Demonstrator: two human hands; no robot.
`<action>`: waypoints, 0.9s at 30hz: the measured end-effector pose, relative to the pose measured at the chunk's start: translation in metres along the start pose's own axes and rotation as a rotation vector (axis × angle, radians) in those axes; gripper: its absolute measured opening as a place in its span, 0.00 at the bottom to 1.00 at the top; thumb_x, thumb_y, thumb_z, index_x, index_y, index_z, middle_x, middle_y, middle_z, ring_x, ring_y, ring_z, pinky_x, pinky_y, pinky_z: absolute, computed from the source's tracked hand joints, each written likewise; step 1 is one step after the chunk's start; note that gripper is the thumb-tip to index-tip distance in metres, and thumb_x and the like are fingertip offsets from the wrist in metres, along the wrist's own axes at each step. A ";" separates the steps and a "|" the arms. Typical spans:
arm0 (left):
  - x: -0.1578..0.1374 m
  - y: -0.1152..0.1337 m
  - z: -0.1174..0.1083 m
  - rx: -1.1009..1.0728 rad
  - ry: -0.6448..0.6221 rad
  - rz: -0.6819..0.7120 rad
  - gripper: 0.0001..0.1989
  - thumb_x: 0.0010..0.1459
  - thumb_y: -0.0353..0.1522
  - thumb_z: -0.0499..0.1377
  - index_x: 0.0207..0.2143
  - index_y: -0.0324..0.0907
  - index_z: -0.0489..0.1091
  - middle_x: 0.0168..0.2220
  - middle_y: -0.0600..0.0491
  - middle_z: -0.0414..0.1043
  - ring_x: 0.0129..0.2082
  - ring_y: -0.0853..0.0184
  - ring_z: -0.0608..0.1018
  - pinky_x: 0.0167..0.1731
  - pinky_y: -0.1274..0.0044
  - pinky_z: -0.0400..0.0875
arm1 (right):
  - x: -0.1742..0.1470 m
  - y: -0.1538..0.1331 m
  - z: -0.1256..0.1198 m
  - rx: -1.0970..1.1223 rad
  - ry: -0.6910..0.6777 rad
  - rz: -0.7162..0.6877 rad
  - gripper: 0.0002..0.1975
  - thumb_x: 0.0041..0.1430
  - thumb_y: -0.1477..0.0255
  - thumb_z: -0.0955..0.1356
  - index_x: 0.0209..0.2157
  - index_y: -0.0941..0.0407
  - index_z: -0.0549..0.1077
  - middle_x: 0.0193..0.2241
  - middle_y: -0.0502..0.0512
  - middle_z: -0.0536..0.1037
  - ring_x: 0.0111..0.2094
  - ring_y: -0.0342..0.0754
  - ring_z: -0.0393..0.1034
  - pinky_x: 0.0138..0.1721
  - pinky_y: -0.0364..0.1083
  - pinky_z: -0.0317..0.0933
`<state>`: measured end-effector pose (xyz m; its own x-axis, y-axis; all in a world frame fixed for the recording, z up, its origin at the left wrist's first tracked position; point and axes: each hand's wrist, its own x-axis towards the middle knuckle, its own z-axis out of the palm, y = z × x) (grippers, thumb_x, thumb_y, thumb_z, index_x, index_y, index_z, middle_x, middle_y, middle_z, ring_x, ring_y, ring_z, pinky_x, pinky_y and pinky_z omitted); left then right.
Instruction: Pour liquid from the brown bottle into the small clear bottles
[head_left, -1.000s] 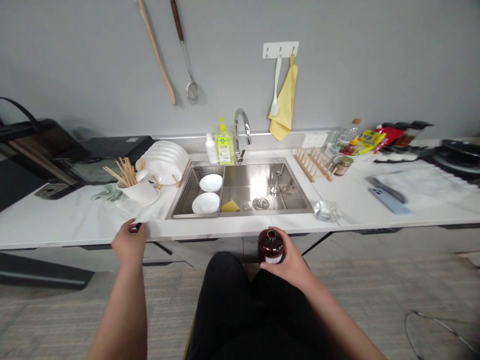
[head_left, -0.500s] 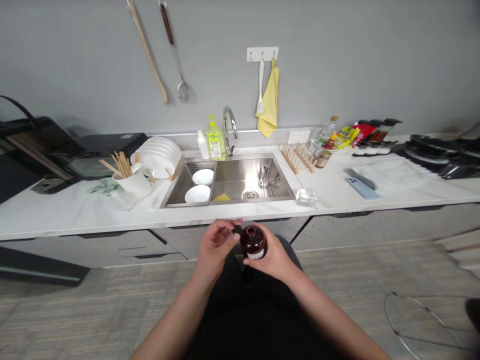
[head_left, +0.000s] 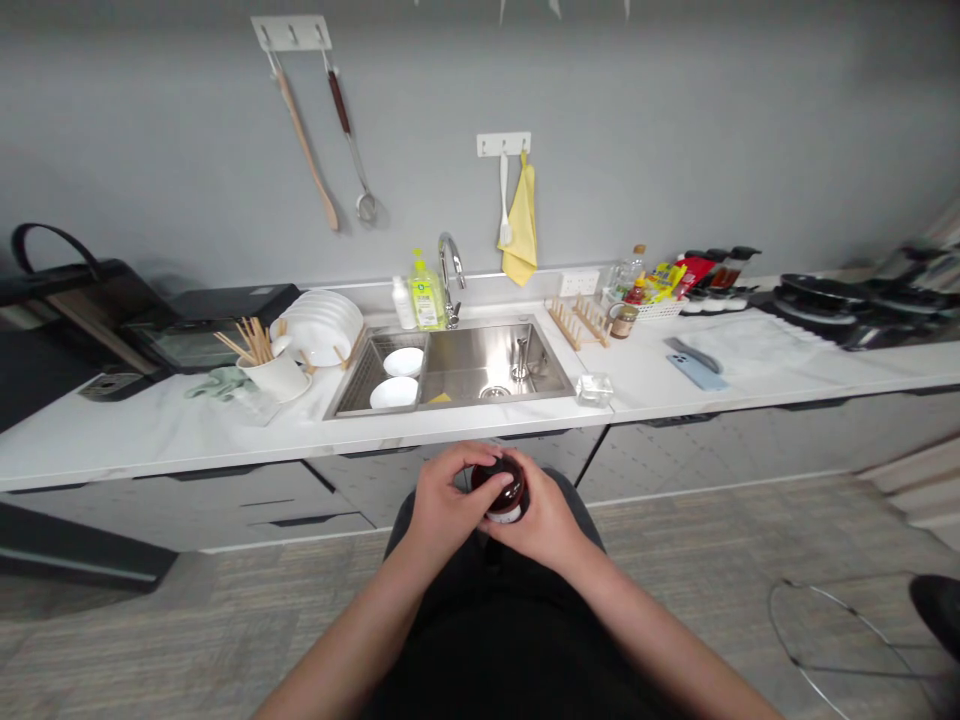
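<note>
Apparent capping step: left hand (head_left: 444, 497) pinches small black cap (head_left: 491, 466) atop dark-red round glass bottle (head_left: 516, 491), right hand (head_left: 546, 515) wrapped round bottle; next move likely calls for steady alignment.

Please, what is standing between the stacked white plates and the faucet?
In the head view, a white bottle and a yellow-green pump bottle stand between the plates and the faucet.
</note>
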<state>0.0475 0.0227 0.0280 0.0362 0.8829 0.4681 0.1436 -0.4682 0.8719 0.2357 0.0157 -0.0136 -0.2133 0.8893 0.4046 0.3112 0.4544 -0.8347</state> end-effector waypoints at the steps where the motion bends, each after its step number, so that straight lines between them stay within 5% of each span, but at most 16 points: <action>1: -0.001 0.000 -0.001 0.010 0.013 0.005 0.13 0.61 0.45 0.77 0.39 0.51 0.81 0.46 0.44 0.87 0.50 0.49 0.89 0.56 0.48 0.86 | 0.000 -0.001 0.002 -0.006 -0.004 -0.004 0.48 0.46 0.67 0.86 0.68 0.45 0.72 0.65 0.61 0.83 0.64 0.68 0.82 0.65 0.64 0.76; 10: -0.010 -0.010 -0.010 -0.019 0.000 0.046 0.09 0.65 0.39 0.74 0.44 0.50 0.80 0.49 0.44 0.86 0.52 0.52 0.89 0.56 0.55 0.86 | 0.001 0.004 0.013 -0.031 -0.027 0.008 0.48 0.47 0.67 0.85 0.69 0.47 0.72 0.66 0.62 0.82 0.64 0.68 0.82 0.66 0.64 0.76; 15: -0.021 -0.030 -0.023 0.045 -0.027 0.116 0.34 0.58 0.32 0.78 0.65 0.50 0.73 0.66 0.41 0.78 0.68 0.49 0.81 0.70 0.55 0.77 | 0.019 -0.002 0.030 0.007 0.003 -0.017 0.42 0.51 0.72 0.80 0.69 0.51 0.72 0.65 0.65 0.83 0.62 0.66 0.83 0.64 0.61 0.78; 18: -0.021 -0.042 -0.040 0.091 0.060 0.116 0.39 0.58 0.31 0.78 0.69 0.52 0.70 0.70 0.41 0.76 0.71 0.49 0.79 0.73 0.54 0.73 | 0.043 -0.008 0.053 0.016 -0.029 -0.053 0.43 0.53 0.71 0.80 0.70 0.50 0.71 0.66 0.64 0.82 0.63 0.67 0.82 0.66 0.62 0.76; 24: 0.005 -0.058 -0.124 0.109 0.295 0.033 0.38 0.56 0.37 0.80 0.65 0.47 0.71 0.66 0.38 0.78 0.64 0.50 0.84 0.64 0.59 0.82 | 0.087 -0.004 0.104 0.093 -0.235 -0.073 0.68 0.53 0.60 0.86 0.84 0.46 0.48 0.80 0.67 0.62 0.77 0.71 0.66 0.76 0.71 0.64; 27: 0.023 -0.068 -0.193 0.212 0.479 -0.009 0.41 0.52 0.40 0.81 0.65 0.45 0.70 0.64 0.39 0.79 0.59 0.51 0.86 0.57 0.62 0.85 | 0.090 0.015 0.107 0.094 -0.292 -0.073 0.61 0.65 0.55 0.81 0.84 0.43 0.44 0.84 0.66 0.53 0.80 0.70 0.60 0.79 0.74 0.58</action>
<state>-0.1519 0.0683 0.0070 -0.4153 0.7481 0.5176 0.3407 -0.3997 0.8510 0.1222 0.0965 -0.0298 -0.4932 0.7956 0.3517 0.2008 0.4975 -0.8439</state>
